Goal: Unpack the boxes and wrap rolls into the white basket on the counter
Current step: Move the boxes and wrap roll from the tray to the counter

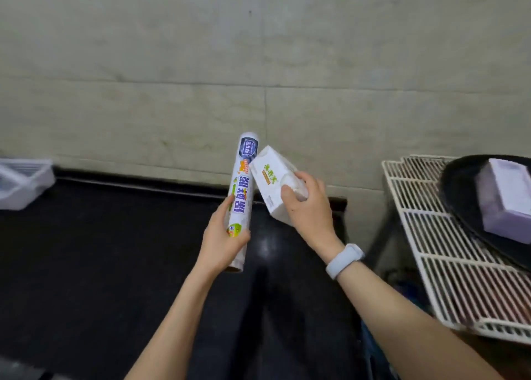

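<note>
Right now both hands are raised over the dark counter (86, 264), each closed around one item: the left hand (222, 243) grips the lower part of a printed wrap roll (241, 190) that stands nearly upright, and the right hand (309, 207), a pale band (344, 260) on its wrist, holds a small white box (273, 184) tilted so its top corner is just beside the roll. At the left edge sits the white basket (24, 182), well apart from both items. On the right a white wire rack (448, 267) carries a black tray (459, 195) with a purple box (505, 198) on it.
</note>
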A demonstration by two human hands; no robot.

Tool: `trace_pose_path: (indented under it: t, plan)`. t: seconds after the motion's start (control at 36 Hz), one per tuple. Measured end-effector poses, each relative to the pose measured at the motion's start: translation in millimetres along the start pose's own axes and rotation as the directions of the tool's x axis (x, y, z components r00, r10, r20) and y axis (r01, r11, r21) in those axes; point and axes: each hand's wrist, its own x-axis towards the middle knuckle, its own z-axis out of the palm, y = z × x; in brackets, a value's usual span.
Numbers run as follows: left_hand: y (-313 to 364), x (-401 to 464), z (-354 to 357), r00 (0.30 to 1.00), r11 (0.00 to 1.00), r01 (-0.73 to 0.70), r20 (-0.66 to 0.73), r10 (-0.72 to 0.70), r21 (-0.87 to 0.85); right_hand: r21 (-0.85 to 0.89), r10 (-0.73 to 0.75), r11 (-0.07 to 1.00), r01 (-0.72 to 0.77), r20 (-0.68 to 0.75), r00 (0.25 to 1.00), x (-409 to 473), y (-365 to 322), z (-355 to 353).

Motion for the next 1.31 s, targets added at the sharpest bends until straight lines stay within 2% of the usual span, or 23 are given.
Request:
trace_pose_path:
  t: [0.08, 0.22, 0.28, 0.33, 0.44, 0.67, 0.83, 0.94, 1.03, 1.14, 1.22, 1.31]
  plan:
    - [-62, -6, -20, 0.993, 0.991, 0.096, 0.067, -0.102, 0.097, -0.187, 0.156, 0.973, -0.137, 0.089, 0.984, -19, 48, 37]
    - [-136, -8, -25, 0.959, 0.953, 0.159, 0.191, -0.211, 0.258, -0.510, 0.306, 0.842, -0.176, 0.182, 0.935, -32, 108, 66]
    - [-154, -2, -20, 0.944, 0.941, 0.151, 0.238, -0.228, 0.303, -0.593, 0.298, 0.793, -0.140, 0.177, 0.938, -31, 122, 75]
    - [-165, 7, -14, 0.933, 0.927, 0.140, 0.267, -0.241, 0.348, -0.653, 0.228, 0.756, -0.056, 0.182, 0.956, -27, 135, 82]
    - [-178, 30, -1, 0.926, 0.901, 0.113, 0.286, -0.249, 0.419, -0.710, 0.191, 0.701, 0.072, 0.284, 0.940, -11, 159, 92]
    - [-193, 71, 27, 0.933, 0.839, 0.051, 0.274, -0.234, 0.542, -0.697, 0.298, 0.714, 0.061, 0.382, 0.875, 25, 188, 104]
    - [-195, 78, 38, 0.914, 0.683, 0.002, 0.276, -0.298, 0.731, -0.816, 0.433, 0.562, 0.136, 0.430, 0.792, 34, 193, 103]
    - [-188, 80, 36, 0.878, 0.622, -0.017, 0.310, -0.365, 0.783, -0.827, 0.486, 0.542, 0.150, 0.454, 0.747, 34, 183, 99]
    - [-171, 82, 35, 0.894, 0.652, -0.007, 0.296, -0.335, 0.758, -0.812, 0.453, 0.573, 0.113, 0.429, 0.781, 31, 163, 90]
    - [-132, 82, 40, 0.951, 0.765, -0.026, 0.251, -0.179, 0.643, -0.787, 0.326, 0.617, 0.032, 0.292, 0.899, 25, 128, 62]
    - [-92, 80, 50, 0.973, 0.856, -0.100, 0.230, -0.023, 0.507, -0.742, 0.249, 0.670, 0.003, 0.230, 0.941, 24, 100, 31]
    - [-50, 83, 68, 0.969, 0.894, -0.177, 0.231, 0.086, 0.411, -0.705, 0.167, 0.709, -0.003, 0.164, 0.972, 25, 72, -8]
